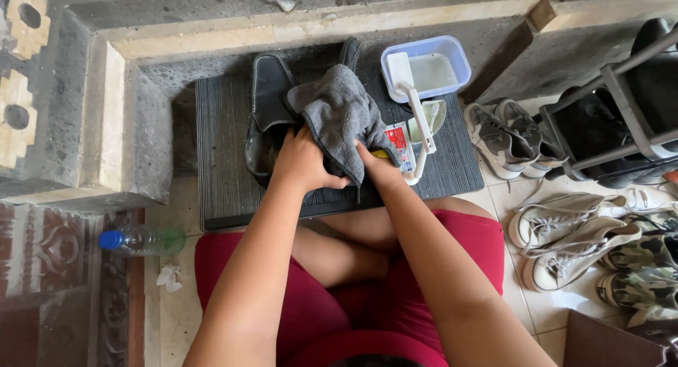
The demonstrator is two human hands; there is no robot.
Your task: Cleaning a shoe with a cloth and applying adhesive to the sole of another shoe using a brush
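Dark ribbed mat (pixel 226 155) = landmark, lying on the floor in front of the person. Black shoes (pixel 270 99) sit on the mat's middle w/ grey cloth (pixel 342 113) draped over them. Shoe rack (pixel 621 113) well right of mat; sneakers (pixel 505 137) just off its right edge. Plastic tub (pixel 427 67) on mat's far right corner, white brush (pixel 413 106) leaning out of it. Left hand (pixel 304 162) clenched on the cloth's near edge, over the shoe. Right hand (pixel 378 166) fingers tucked under the cloth, gripping it. Bottle (pixel 134 240) just left of mat's near corner.
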